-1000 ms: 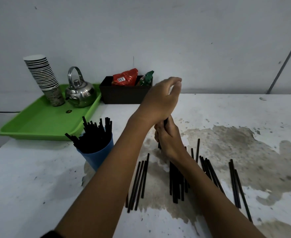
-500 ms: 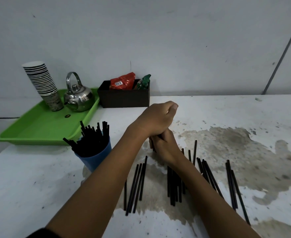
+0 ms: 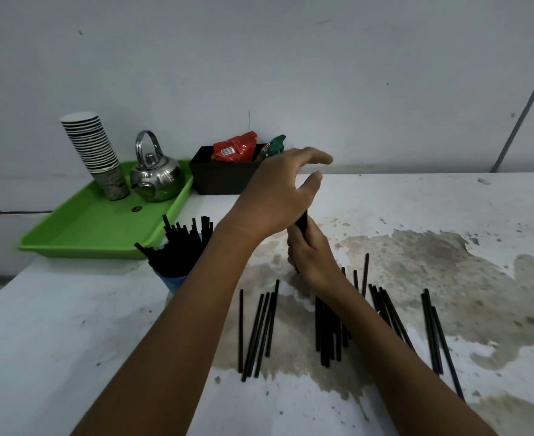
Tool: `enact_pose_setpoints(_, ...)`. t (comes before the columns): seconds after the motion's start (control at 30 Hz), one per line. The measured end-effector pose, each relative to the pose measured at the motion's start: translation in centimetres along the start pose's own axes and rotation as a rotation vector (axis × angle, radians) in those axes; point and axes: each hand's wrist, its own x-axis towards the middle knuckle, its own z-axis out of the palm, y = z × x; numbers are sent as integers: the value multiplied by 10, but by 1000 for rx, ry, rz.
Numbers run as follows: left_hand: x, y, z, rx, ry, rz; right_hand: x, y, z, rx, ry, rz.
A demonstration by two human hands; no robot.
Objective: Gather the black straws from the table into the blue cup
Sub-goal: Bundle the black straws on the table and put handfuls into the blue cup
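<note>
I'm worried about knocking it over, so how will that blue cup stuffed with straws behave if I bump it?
The blue cup is probably top-heavy: the black straws stand well above its rim and fan leftward. It looks like light plastic, so a bump would likely slide or tip it.

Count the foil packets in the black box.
2: a red foil packet at the left of the black rectangular box, a green foil packet right of it. Others may be hidden inside.
</note>
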Motion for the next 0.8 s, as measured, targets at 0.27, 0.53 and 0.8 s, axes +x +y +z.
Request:
enact_pose_setpoints(0.27, -32, 8, -56, 181, 66, 81, -6, -30, 11, 107, 6, 48)
enact_pose_setpoints(0.53, -87, -22, -107, 270, 171, 97, -18, -81, 41, 108, -45, -80)
enact_pose_setpoints(0.8, -149, -66, -105, 83, 272, -97, -15, -128, 66, 173, -27, -191)
